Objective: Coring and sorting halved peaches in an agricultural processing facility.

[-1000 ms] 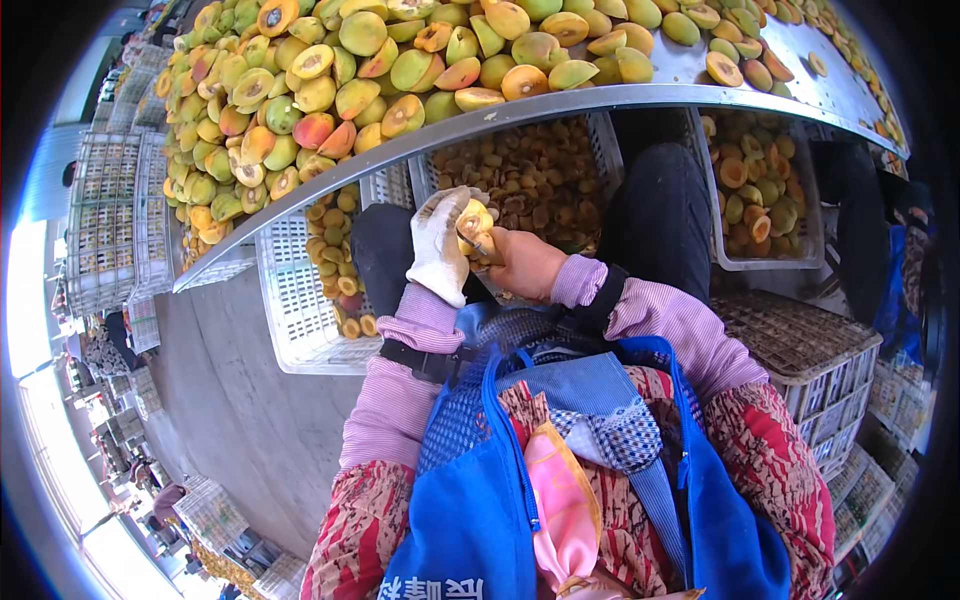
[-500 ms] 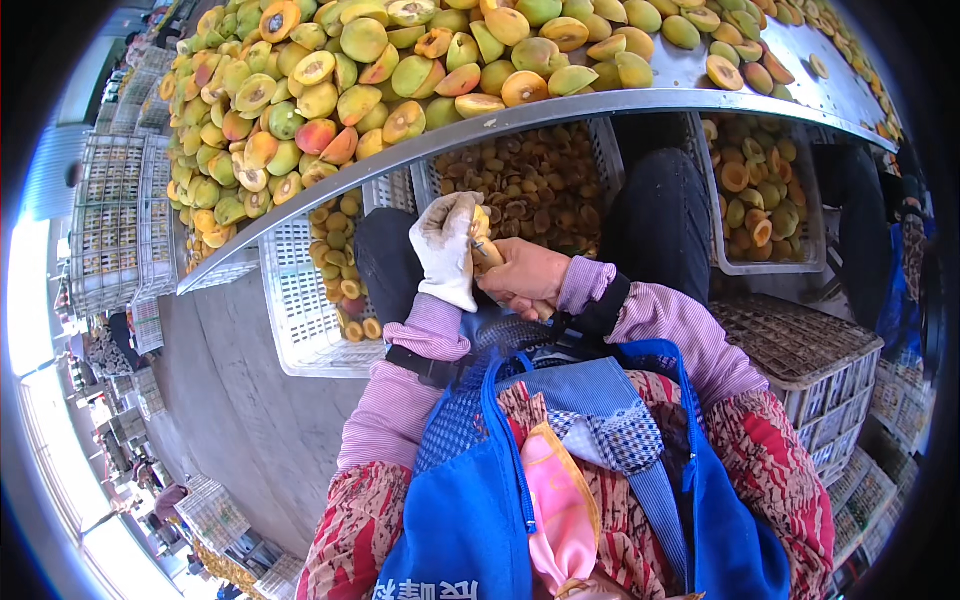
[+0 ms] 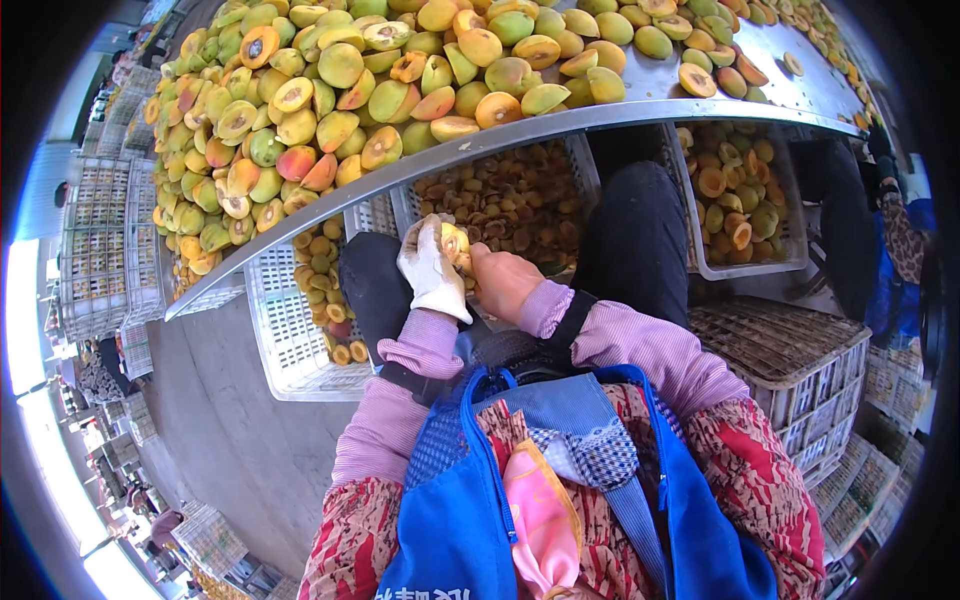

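the left hand [image 3: 430,268], in a white cloth glove, is curled around a yellow-orange halved apricot [image 3: 451,242]. the bare right hand [image 3: 503,280] sits just beside it, fingertips pinched at the fruit. beyond both hands lies a white slatted plastic crate of brown pits [image 3: 590,172], under a metal table heaped with halved apricots [image 3: 690,108].

Metal table [image 3: 700,108] heaped with fruit halves [image 3: 330,100]; white crates [image 3: 290,330] below hold pits [image 3: 515,200] and halves.
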`<state>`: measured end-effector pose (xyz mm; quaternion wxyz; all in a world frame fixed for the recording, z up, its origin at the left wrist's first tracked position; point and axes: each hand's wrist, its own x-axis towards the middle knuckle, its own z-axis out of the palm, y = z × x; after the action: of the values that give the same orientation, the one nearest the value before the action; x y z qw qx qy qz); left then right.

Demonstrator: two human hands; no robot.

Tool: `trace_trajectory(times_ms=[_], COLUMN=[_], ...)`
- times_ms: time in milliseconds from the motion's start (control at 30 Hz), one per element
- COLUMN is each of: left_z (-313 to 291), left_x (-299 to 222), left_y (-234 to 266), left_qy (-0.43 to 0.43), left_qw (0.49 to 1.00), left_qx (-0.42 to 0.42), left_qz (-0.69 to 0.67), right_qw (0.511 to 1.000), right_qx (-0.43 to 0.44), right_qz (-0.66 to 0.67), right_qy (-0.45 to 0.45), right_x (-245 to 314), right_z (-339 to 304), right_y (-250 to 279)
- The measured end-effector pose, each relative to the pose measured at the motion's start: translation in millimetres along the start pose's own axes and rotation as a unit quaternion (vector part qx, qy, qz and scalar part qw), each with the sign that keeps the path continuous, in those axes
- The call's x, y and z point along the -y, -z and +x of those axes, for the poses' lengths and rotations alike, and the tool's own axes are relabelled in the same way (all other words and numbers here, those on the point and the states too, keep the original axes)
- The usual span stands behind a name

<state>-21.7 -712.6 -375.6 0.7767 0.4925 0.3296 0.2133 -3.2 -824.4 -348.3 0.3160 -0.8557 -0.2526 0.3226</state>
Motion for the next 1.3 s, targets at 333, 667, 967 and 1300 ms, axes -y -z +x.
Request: trace_trajectory(times_ms=[333, 667, 967, 1300], left_z=[26.4, 18.0, 10.7, 14.6], left_x=[18.9, -24.6, -19.4, -100.1], left_y=[-0.1, 16.8, 6.9, 58.8], left_qy=[0.118, -0.025, -0.009, -0.136], left_qw=[0.984, 0.996, 0.998, 0.990], left_qx=[-0.039, 0.052, 0.068, -0.028], left_qz=[-0.130, 0.062, -0.007, -0.011], right_qw=[0.983, 0.933, 0.916, 0.836], right_qx=[-0.154, -0.216, -0.119, 0.049], right_qz=[-0.098, 0.271, 0.355, 0.518], right_qy=[0.024, 0.100, 0.142, -0.173], right_x=[-15.4, -6.3, -7.9, -49.3], right_z=[18.1, 29.7, 26.3, 38.0], right_y=[-16.7, 1.2, -2.7, -18.6])
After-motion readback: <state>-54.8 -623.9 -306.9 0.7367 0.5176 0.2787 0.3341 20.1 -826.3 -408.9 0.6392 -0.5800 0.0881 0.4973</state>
